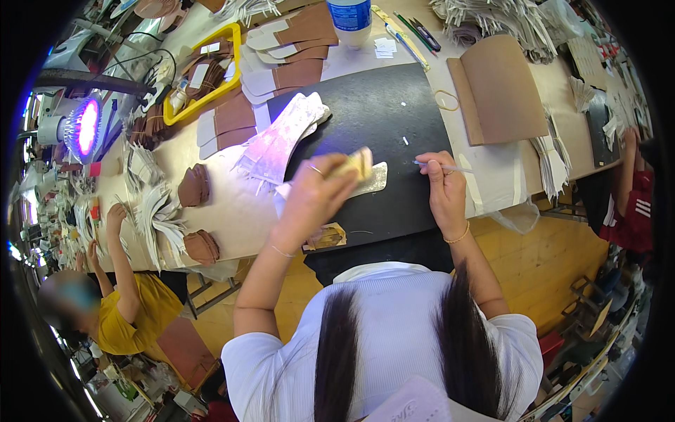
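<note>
My left hand (pixel 316 193) is closed around a small stack of pale yellow pieces (pixel 360 162), low over a black mat (pixel 358 105). Partly under that hand, a whitish strip (pixel 376 181) with a rounded end lies on the mat. To the right, my right hand (pixel 446 190) pinches a thin, pale, pen-like stick (pixel 460 169) above the mat's edge. A fanned bundle of whitish strips (pixel 285 133) overlaps the mat's left side, lit pinkish-purple. Two tiny white bits rest on the mat. Finer details of the held pieces are blurred.
Left stand a glowing lamp (pixel 86 126), a yellow tray (pixel 237 49) of brown pieces and several brown-and-white panels (pixel 299 74). A bottle (pixel 349 24) stands at the back; a brown folded sheet (pixel 503 91) lies right. A person in yellow (pixel 140 309) sits left, another in red right.
</note>
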The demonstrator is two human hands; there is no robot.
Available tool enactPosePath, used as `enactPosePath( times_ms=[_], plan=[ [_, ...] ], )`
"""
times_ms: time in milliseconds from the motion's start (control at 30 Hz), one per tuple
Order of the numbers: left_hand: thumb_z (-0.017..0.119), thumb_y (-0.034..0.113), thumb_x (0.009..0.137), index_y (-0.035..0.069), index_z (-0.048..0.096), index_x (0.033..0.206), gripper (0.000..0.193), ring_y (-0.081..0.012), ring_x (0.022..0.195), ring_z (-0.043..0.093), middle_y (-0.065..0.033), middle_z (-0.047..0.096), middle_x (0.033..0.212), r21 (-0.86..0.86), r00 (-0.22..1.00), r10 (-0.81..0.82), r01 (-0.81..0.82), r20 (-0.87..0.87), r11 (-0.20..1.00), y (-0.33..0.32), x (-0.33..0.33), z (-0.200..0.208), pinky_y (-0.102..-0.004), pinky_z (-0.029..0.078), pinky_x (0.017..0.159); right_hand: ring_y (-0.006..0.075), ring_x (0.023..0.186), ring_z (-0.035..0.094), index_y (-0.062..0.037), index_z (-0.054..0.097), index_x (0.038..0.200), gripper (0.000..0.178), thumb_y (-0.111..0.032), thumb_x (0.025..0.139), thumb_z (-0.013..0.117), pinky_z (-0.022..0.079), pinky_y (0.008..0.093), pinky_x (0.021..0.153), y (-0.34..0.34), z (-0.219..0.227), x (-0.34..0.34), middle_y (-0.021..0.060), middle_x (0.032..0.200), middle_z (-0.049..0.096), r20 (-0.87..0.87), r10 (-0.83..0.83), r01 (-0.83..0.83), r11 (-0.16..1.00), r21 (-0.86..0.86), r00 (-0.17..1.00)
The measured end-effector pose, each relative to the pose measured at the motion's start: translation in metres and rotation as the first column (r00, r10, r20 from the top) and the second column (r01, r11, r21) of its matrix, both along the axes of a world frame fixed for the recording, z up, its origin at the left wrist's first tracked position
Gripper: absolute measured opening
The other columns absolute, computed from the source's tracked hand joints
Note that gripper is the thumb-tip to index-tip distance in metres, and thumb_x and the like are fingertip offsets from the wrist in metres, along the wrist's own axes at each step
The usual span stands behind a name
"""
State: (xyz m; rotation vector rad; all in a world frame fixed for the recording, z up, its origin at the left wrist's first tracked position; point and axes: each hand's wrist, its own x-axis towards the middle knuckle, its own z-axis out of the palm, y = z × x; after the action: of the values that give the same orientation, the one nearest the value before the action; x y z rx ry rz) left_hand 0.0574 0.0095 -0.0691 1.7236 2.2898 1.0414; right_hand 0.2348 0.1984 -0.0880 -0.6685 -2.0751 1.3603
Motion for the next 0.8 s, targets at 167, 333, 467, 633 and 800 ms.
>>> enactPosePath(
  times_ms=[167,333,467,633,800],
  plan=[
    [0.080,0.010,0.080,0.007,0.076,0.097,0.018,-0.0295,0.102,0.062,-0.0094,0.067,0.111,-0.042,0.999,-0.020,0.022,0.045,0.999,0.006,0.020,-0.015,-0.0403,0.050,0.091,0.0159,0.078,0.054,-0.0003,0.068,0.102,0.029,-0.023,0.107,0.051,0.042,0.0282,0.071,-0.001,-0.001,-0.001,0.0058,0.083,0.057,0.034,0.069,-0.071,0.997,0.041,0.997],
    [0.079,0.010,0.079,0.007,0.076,0.097,0.018,-0.0290,0.102,0.061,-0.0076,0.067,0.110,-0.053,0.999,-0.046,0.046,-0.001,0.998,0.008,0.022,-0.017,-0.0404,0.050,0.089,0.0163,0.078,0.054,-0.0009,0.068,0.102,0.029,-0.023,0.107,0.051,0.042,0.0284,0.072,0.002,-0.001,-0.002,0.0056,0.084,0.058,0.033,0.065,-0.067,0.996,0.066,0.997],
    [0.079,0.011,0.079,0.007,0.076,0.097,0.019,-0.0292,0.102,0.060,-0.0070,0.067,0.111,-0.054,0.999,-0.050,0.049,-0.013,0.997,0.007,0.022,-0.017,-0.0402,0.050,0.089,0.0250,0.078,0.058,-0.0036,0.070,0.099,0.024,-0.020,0.105,0.054,0.043,0.0354,0.075,0.001,0.003,-0.003,0.0087,0.080,0.061,0.042,0.034,-0.036,0.998,0.048,0.999],
    [0.078,0.012,0.080,0.007,0.076,0.098,0.019,-0.0285,0.103,0.061,-0.0065,0.068,0.113,-0.044,0.997,-0.058,0.057,-0.043,0.997,0.007,0.021,-0.020,-0.0402,0.049,0.089,0.0222,0.079,0.057,-0.0022,0.069,0.100,0.026,-0.022,0.106,0.053,0.043,0.0330,0.075,-0.003,-0.003,-0.002,0.0079,0.082,0.061,0.051,0.063,-0.066,0.996,0.061,0.997],
    [0.078,0.012,0.080,0.007,0.075,0.100,0.020,-0.0281,0.103,0.061,-0.0063,0.068,0.115,-0.057,0.995,-0.073,0.069,-0.071,0.996,0.008,0.020,-0.020,-0.0401,0.049,0.087,0.0262,0.078,0.059,-0.0037,0.070,0.099,0.023,-0.021,0.104,0.055,0.044,0.0360,0.075,-0.008,0.001,-0.005,0.0094,0.079,0.063,0.043,0.068,-0.070,0.996,0.056,0.997]
  ],
)
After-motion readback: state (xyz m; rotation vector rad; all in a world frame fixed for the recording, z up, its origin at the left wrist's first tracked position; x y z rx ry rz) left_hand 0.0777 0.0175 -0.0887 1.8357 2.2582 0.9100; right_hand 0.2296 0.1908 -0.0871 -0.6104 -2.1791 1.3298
